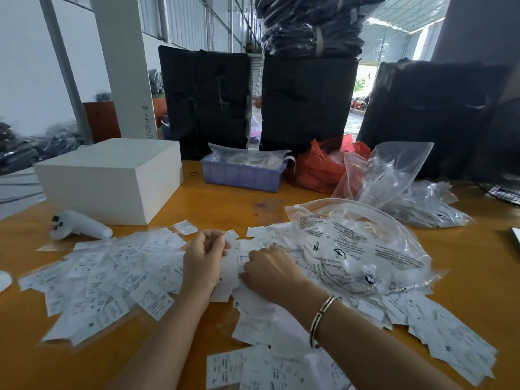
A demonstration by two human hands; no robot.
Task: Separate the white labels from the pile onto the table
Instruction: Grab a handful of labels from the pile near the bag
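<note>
Warehouse clutter rings the orange table. Left of my left hand separated white labels already lie spread out; its fingers are curled, on what I cannot tell. My right hand pinches labels in the pile, which runs beneath and to its right under a clear bag. I judge plenty remains.

**Counts on the surface**

Two hands: left hand, right hand. One white box, one purple tray, one red bag, one white controller, three black bundles. White labels: too many to count.
</note>
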